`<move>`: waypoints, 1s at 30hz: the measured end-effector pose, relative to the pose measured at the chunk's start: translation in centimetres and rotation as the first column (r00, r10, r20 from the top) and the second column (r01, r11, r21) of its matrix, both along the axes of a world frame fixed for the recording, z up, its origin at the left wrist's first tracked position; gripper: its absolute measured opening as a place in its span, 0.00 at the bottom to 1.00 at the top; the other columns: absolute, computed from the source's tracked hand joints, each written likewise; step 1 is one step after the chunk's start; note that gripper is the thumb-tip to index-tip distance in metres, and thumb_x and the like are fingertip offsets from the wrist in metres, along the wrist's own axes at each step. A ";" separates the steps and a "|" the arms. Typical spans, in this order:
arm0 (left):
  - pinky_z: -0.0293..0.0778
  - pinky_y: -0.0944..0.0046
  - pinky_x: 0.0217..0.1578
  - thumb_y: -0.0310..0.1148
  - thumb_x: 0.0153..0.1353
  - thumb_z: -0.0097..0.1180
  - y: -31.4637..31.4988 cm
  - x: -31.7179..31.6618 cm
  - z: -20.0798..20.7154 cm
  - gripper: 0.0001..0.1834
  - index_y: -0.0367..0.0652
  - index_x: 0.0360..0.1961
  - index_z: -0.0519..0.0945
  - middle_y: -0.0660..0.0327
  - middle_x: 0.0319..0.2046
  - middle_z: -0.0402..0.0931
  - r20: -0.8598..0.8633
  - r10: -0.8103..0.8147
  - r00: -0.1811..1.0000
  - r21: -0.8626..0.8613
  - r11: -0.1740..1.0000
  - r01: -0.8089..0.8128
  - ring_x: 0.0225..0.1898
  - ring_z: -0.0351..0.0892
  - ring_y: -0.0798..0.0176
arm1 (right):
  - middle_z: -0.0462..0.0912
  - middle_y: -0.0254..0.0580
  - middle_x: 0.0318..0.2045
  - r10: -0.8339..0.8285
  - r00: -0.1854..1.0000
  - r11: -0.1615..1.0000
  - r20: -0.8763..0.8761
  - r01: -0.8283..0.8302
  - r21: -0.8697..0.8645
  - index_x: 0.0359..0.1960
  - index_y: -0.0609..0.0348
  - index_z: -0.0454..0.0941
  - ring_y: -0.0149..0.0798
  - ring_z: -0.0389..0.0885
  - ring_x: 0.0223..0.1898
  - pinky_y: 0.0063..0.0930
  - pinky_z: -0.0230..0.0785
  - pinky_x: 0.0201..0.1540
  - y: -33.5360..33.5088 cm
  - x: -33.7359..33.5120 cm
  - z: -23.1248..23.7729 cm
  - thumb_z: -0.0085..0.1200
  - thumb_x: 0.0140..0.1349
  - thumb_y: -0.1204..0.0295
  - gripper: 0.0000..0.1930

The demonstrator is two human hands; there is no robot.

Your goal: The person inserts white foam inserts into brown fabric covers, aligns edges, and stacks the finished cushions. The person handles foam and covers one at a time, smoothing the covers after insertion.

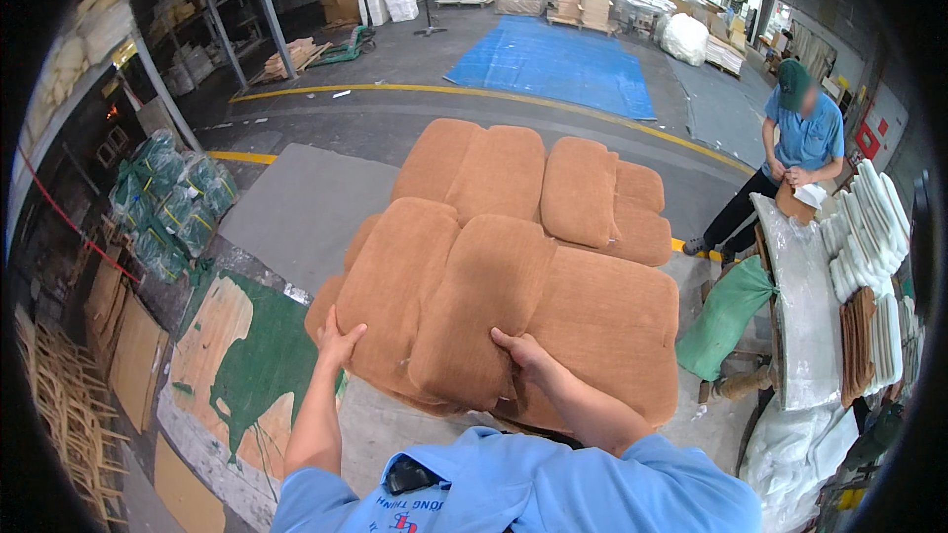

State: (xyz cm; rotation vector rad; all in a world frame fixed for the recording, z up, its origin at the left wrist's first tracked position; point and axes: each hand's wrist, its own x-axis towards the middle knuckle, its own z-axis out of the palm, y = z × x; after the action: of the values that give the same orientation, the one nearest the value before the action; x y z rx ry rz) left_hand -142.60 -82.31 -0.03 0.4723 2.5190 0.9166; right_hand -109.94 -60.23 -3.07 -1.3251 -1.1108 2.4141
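Brown fabric cushions lie in piles in front of me. My left hand (338, 341) grips the left edge of a rounded cushion (395, 286), its thumb on top and its fingers partly hidden along the side. My right hand (525, 350) holds the lower right edge of the darker cushion (479, 311) beside it, thumb on the fabric and fingers out of sight underneath. These two cushions lean side by side, overlapping slightly. A wide cushion (612, 331) lies flat under my right forearm. Farther off are more brown cushions (499, 173), with a smaller one (578, 192) at their right.
A co-worker (805, 128) stands at the right, handling a brown piece by a plastic-covered table (805, 321) with stacked white pieces (869, 227). A green sack (729, 321) leans against it. Green wrapped bundles (173, 192) stand left; a blue tarp (558, 64) covers floor ahead.
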 end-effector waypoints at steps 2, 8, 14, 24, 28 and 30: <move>0.61 0.43 0.75 0.56 0.51 0.78 -0.3 0.0 0.4 0.64 0.58 0.84 0.53 0.33 0.75 0.57 -0.003 0.003 1.000 -0.047 0.999 -0.004 0.76 0.59 0.34 | 0.90 0.49 0.47 -0.039 0.999 0.991 -0.026 0.042 0.126 0.55 0.70 0.83 0.43 0.89 0.44 0.41 0.81 0.47 -0.3 0.4 0.6 0.66 0.71 0.59 0.24; 0.65 0.45 0.72 0.52 0.59 0.74 -0.4 2.0 3.0 0.57 0.55 0.83 0.53 0.41 0.76 0.59 -0.226 -0.180 0.957 -0.187 0.972 0.139 0.76 0.62 0.39 | 0.90 0.43 0.48 0.183 0.958 0.857 0.219 -0.265 0.442 0.60 0.59 0.84 0.42 0.88 0.48 0.41 0.80 0.49 6.2 8.6 10.2 0.72 0.64 0.58 0.27; 0.67 0.55 0.71 0.30 0.54 0.79 1.8 12.2 5.7 0.51 0.44 0.78 0.65 0.53 0.71 0.68 0.312 -0.480 0.820 0.696 0.703 0.147 0.73 0.65 0.58 | 0.90 0.51 0.43 0.441 0.540 -0.137 0.717 -0.749 0.648 0.55 0.61 0.84 0.53 0.88 0.43 0.47 0.77 0.45 12.3 11.7 25.1 0.76 0.56 0.55 0.29; 0.73 0.54 0.67 0.31 0.67 0.71 -0.7 22.9 1.7 0.31 0.42 0.69 0.74 0.57 0.63 0.79 0.610 -0.559 0.562 0.773 0.575 -0.268 0.65 0.76 0.58 | 0.88 0.51 0.48 -0.172 0.193 -0.734 0.966 -0.680 0.005 0.53 0.51 0.86 0.55 0.82 0.58 0.58 0.68 0.64 8.8 -4.0 34.7 0.72 0.57 0.56 0.23; 0.78 0.44 0.63 0.31 0.71 0.65 -0.2 23.1 0.7 0.29 0.44 0.70 0.71 0.58 0.64 0.78 0.836 -0.375 0.401 0.549 0.576 -0.606 0.65 0.78 0.53 | 0.65 0.49 0.74 0.061 0.855 -0.682 0.515 -0.341 0.647 0.67 0.47 0.77 0.59 0.59 0.77 0.73 0.49 0.75 8.2 -7.1 24.0 0.63 0.66 0.50 0.30; 0.80 0.41 0.61 0.35 0.72 0.65 1.3 23.7 -1.6 0.31 0.46 0.72 0.68 0.57 0.66 0.76 0.893 -0.264 0.365 0.445 0.648 -0.618 0.66 0.77 0.51 | 0.54 0.48 0.81 -0.009 0.844 -0.475 0.536 -0.476 0.740 0.76 0.41 0.69 0.62 0.48 0.82 0.74 0.43 0.77 7.0 -6.8 12.6 0.55 0.70 0.44 0.35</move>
State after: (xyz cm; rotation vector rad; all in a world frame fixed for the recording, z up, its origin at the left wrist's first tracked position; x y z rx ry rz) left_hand -118.91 -80.96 -1.66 -0.2044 1.0167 1.7114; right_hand -116.79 -53.21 9.54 -0.5076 -2.7673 0.1286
